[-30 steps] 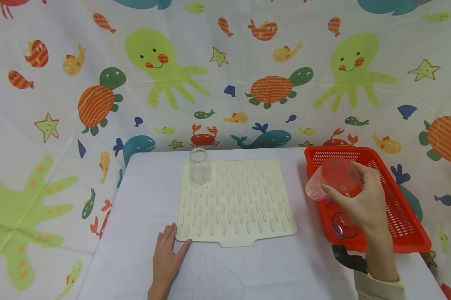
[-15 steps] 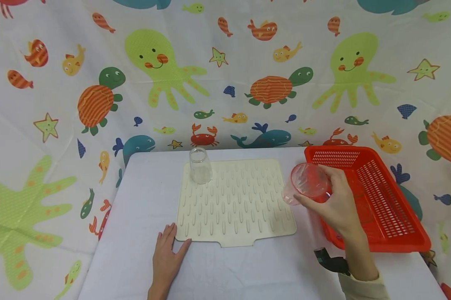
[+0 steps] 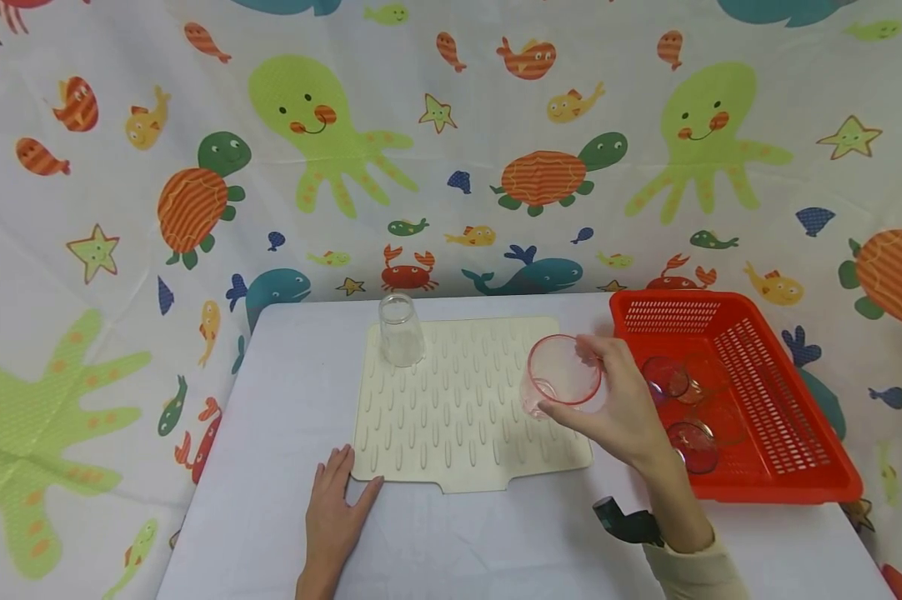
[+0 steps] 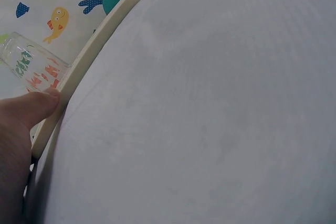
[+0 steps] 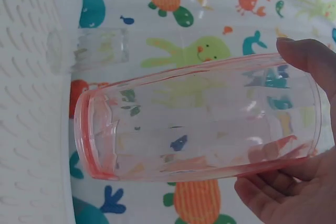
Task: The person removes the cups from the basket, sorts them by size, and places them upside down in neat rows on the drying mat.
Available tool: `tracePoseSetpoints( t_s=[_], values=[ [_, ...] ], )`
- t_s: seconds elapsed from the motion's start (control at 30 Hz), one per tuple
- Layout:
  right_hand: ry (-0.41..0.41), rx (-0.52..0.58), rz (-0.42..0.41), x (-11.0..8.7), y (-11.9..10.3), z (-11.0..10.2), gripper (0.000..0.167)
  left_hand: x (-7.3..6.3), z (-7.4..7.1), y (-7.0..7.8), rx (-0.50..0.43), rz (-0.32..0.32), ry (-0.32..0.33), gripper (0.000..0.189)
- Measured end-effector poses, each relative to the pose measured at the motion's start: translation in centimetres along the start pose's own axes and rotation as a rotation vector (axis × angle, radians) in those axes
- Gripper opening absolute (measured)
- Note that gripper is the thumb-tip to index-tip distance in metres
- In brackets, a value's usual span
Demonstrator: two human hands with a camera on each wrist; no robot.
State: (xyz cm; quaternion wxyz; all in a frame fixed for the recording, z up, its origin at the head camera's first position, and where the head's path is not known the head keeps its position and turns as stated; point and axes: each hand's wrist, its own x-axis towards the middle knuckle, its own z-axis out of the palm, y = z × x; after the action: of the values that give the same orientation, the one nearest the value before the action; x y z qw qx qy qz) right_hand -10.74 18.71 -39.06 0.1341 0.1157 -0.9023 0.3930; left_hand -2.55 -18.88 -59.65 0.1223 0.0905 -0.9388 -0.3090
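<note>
My right hand [image 3: 623, 408] grips a pink-tinted clear drinking glass [image 3: 565, 371] near its rim, thumb on one side and fingers on the other. The glass is over the right part of a cream ribbed drying mat [image 3: 466, 433]. In the right wrist view, the thick base of the pink glass [image 5: 194, 124] points toward the mat, with a gap between them. My left hand [image 3: 334, 508] rests at the mat's front left corner, fingers extended; the left wrist view shows its thumb [image 4: 39, 106] on the edge. A colourless glass [image 3: 402, 333] stands on the mat's back left corner.
A red plastic basket [image 3: 784, 408] with slotted walls sits right of the mat. Inside lie several tinted glasses, among them a reddish one [image 3: 693, 448]. A white cloth [image 3: 286, 392] covers the table, and a sea-animal curtain [image 3: 466, 100] hangs behind.
My right hand has carried the pink glass leftward from over the basket to over the mat, tipping its rim upward. The left hand and colourless glass have stayed in place.
</note>
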Motion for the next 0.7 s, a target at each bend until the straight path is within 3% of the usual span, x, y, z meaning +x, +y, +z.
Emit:
tracePoseSetpoints(
  t_s=[0.37, 0.7],
  values=[
    [-0.064, 0.029, -0.015, 0.0, -0.7, 2.0, 0.093, 0.0, 0.1, 0.0, 0.0, 0.01, 0.008, 0.077],
    [-0.094, 0.036, -0.011, -0.1, -1.0, 2.3, 0.093, 0.0, 0.2, 0.0, 0.011, 0.028, 0.034, 0.076]
  ],
)
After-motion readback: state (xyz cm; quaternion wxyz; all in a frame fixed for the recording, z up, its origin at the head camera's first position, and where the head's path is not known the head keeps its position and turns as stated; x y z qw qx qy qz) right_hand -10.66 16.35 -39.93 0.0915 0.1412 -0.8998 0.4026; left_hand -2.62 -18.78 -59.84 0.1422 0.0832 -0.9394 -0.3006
